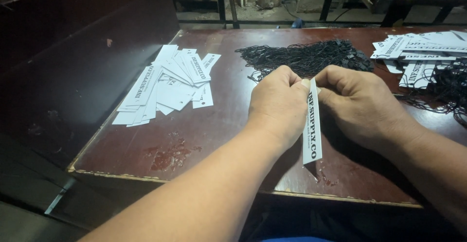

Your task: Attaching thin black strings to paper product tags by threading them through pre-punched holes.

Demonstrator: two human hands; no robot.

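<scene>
Here, a fanned pile of white rectangular paper tags with black print (168, 84) is seen left of centre in the frame, laid on the worn dark-red wooden table (204, 130). Near the middle, the left hand (277, 107) is closed on the top end of a single white paper tag with black lettering (311, 123), which is held upright and edge-on between the two hands, its lower end hanging just above the table's front edge. Above the hands, at upper centre, a heap of thin black string loops (304, 56) is spread on the table. The right hand (357, 103) is pinched on the same tag's top end, opposite the left. In the upper right, a second pile of white printed tags (421, 50) lies mixed with more black strings (445, 84).
</scene>
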